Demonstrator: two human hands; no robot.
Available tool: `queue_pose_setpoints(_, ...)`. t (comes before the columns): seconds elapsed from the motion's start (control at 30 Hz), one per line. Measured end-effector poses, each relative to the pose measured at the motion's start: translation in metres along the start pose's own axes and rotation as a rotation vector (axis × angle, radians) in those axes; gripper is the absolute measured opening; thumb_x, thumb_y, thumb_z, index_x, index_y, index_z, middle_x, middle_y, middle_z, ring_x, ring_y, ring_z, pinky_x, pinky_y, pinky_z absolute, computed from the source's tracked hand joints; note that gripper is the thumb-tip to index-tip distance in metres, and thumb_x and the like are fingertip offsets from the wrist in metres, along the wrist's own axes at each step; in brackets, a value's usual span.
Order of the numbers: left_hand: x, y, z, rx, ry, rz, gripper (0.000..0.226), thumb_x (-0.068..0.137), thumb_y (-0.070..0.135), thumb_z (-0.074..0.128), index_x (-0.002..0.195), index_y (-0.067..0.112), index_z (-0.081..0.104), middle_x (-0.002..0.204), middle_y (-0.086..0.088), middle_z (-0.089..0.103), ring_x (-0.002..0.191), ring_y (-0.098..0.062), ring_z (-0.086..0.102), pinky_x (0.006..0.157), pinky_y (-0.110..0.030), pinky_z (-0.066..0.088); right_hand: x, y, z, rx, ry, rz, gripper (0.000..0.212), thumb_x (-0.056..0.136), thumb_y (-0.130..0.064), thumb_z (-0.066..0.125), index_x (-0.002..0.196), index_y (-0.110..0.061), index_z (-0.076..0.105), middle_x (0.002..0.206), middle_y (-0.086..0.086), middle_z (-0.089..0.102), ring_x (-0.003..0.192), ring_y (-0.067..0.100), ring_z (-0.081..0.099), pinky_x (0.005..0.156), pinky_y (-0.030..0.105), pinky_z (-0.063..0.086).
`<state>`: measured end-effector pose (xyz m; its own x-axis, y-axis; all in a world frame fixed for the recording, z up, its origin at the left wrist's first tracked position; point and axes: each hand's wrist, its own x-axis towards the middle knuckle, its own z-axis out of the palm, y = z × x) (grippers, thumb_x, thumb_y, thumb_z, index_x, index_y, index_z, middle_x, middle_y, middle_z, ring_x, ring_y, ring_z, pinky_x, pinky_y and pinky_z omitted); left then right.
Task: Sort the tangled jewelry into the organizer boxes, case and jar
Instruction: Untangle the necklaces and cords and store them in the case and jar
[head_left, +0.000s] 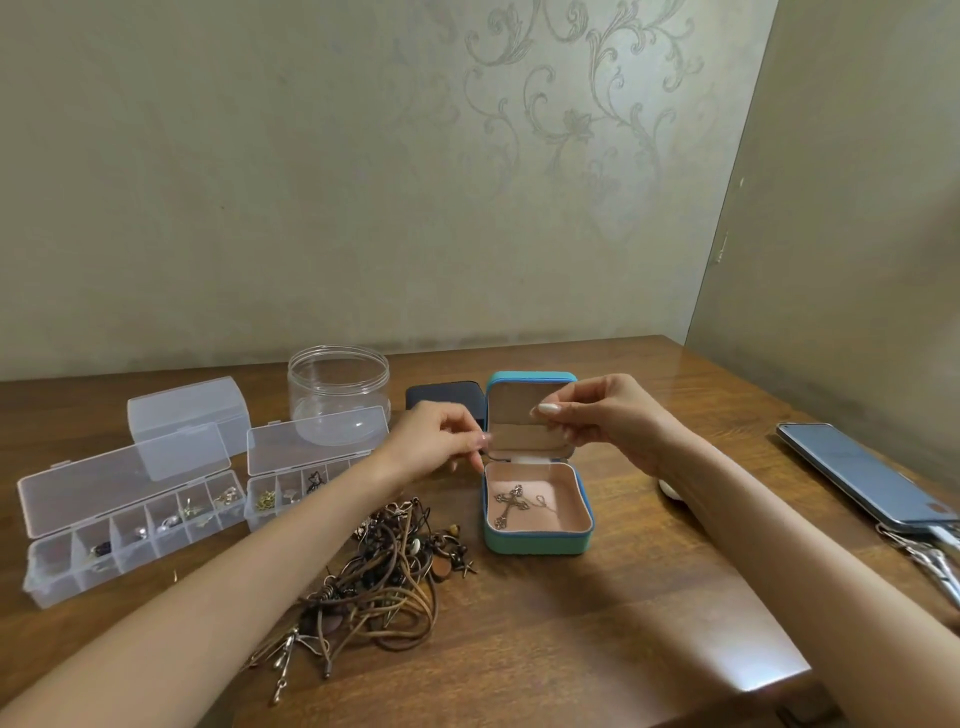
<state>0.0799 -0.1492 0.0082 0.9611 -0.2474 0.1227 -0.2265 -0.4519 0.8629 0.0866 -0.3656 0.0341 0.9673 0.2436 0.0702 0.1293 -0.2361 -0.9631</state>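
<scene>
While open organizer boxes (130, 519) and jar (337, 395) sit left on the counter (623, 597), cord tangle (384, 566) lies front-center. Left grip (436, 441) pinches a thin strand (492, 458) over the open teal case (537, 543), cross pendant (511, 504) inside. Right grip (608, 415) has fingertips pressed together by the lid; can't tell on what.

A glossy wooden table (649, 597) stands against ornate wallpaper (561, 104).

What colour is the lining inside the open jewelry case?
Pale pink, inside a teal shell; the head view shows the jewelry case best, with a cross pendant lying in it.
</scene>
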Motion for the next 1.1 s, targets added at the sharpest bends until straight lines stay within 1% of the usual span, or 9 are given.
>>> queue_pose_setpoints(0.1,-0.002,0.0,0.003,0.17,-0.239,-0.017,0.005,0.088,0.015,0.064,0.085,0.011,0.065,0.08,-0.004,0.069,0.062,0.001,0.057,0.058,-0.015,0.044,0.001,0.001,0.006,-0.004,-0.003,-0.025,0.013,0.08,-0.013,0.072,0.085,-0.002,0.071,0.073,0.008,0.068,0.06,0.013,0.059,0.062,0.029,0.052)
queue_pose_setpoints(0.27,0.009,0.002,0.02,0.357,0.301,0.101,0.064,0.073,0.029,0.077,0.123,0.017,0.039,0.119,-0.002,0.039,0.108,-0.017,0.046,0.091,-0.031,0.042,0.002,0.002,0.022,-0.062,0.01,-0.05,0.011,0.083,-0.014,0.071,0.084,-0.004,0.069,0.063,0.001,0.065,0.053,0.005,0.057,0.05,0.018,0.046)
queue_pose_setpoints(0.37,0.025,0.012,0.018,0.175,0.141,0.075,0.086,0.077,0.009,0.071,0.142,0.015,0.016,0.141,-0.011,0.032,0.128,-0.022,0.038,0.102,-0.027,0.034,0.004,0.004,0.03,-0.042,0.082,-0.134,0.005,0.082,-0.008,0.072,0.083,-0.004,0.071,0.065,-0.002,0.067,0.056,0.001,0.059,0.054,0.013,0.046)
queue_pose_setpoints(0.53,0.037,0.013,0.016,0.064,-0.045,-0.016,0.063,0.082,-0.003,0.06,0.137,0.009,0.032,0.114,-0.008,0.053,0.1,-0.016,0.052,0.085,-0.028,0.044,0.008,0.009,0.038,0.125,0.218,-0.172,0.006,0.084,0.002,0.066,0.086,-0.003,0.07,0.071,-0.003,0.069,0.06,-0.001,0.063,0.058,0.012,0.049)
queue_pose_setpoints(0.7,0.038,0.006,0.011,0.034,-0.043,-0.012,0.058,0.082,-0.004,0.059,0.132,0.01,0.032,0.125,-0.013,0.05,0.107,-0.018,0.051,0.088,-0.027,0.043,0.01,0.01,0.036,0.204,0.212,-0.155,0.01,0.084,0.005,0.064,0.086,-0.004,0.069,0.068,0.002,0.069,0.057,0.007,0.062,0.06,0.018,0.054)
queue_pose_setpoints(0.83,0.025,0.007,0.017,-0.076,0.104,0.198,0.042,0.084,-0.004,0.055,0.111,0.016,0.029,0.128,-0.009,0.046,0.117,-0.018,0.048,0.093,-0.026,0.042,0.008,0.008,0.036,0.226,0.228,-0.187,0.01,0.08,0.01,0.066,0.087,0.003,0.066,0.073,0.004,0.07,0.059,0.006,0.064,0.058,0.016,0.053)
queue_pose_setpoints(0.9,0.016,0.005,0.022,0.098,0.317,0.397,0.028,0.083,0.004,0.061,0.101,0.014,0.042,0.123,-0.005,0.048,0.114,-0.014,0.047,0.097,-0.027,0.04,0.007,0.007,0.034,0.22,0.222,-0.207,0.009,0.079,0.01,0.067,0.085,0.002,0.065,0.073,0.004,0.07,0.063,0.009,0.067,0.061,0.018,0.054)
queue_pose_setpoints(1.0,0.003,0.002,0.029,0.315,0.505,0.535,0.021,0.08,0.023,0.07,0.093,0.016,0.056,0.105,0.002,0.052,0.088,-0.008,0.051,0.079,-0.023,0.044,0.002,0.005,0.031,0.222,0.189,-0.239,0.008,0.08,0.008,0.067,0.084,0.002,0.065,0.07,0.002,0.072,0.065,0.012,0.068,0.062,0.02,0.054)
queue_pose_setpoints(1.1,-0.005,0.006,0.036,0.196,0.307,0.344,0.03,0.079,0.024,0.074,0.101,0.02,0.053,0.09,0.003,0.066,0.057,-0.002,0.05,0.061,-0.028,0.047,-0.002,0.001,0.029,0.236,0.19,-0.254,0.008,0.08,0.007,0.067,0.082,0.0,0.064,0.066,-0.001,0.071,0.062,0.008,0.067,0.058,0.017,0.051)
